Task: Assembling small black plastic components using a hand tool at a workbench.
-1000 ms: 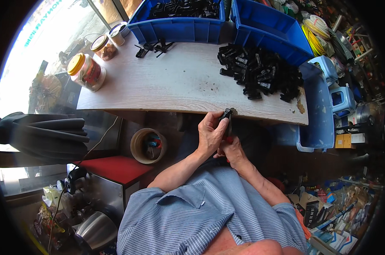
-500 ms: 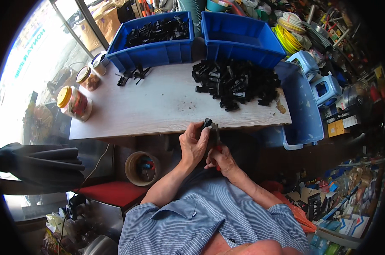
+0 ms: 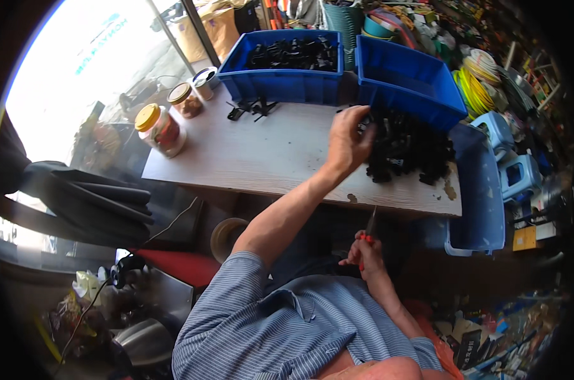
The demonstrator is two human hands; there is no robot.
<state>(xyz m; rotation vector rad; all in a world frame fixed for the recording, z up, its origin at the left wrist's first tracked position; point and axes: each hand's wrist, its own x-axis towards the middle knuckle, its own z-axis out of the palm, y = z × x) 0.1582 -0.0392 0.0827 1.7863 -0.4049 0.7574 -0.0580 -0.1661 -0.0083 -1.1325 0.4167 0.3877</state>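
White wood-grained surface [image 3: 255, 155] carries a heap of black pieces [image 3: 414, 152] along its right end, reaching toward the rear-right corner. My left hand [image 3: 350, 139], at the front edge holding one black piece half a second ago, is now at the heap's left side; its fingers are curled, and I cannot tell whether they grip anything. My right hand [image 3: 370, 256] remains on my side of the front edge, fingers clamped around a red-handled tool [image 3: 371, 224].

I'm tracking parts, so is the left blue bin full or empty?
Partly full: black parts lie heaped inside the blue bin, with its inner wall showing.
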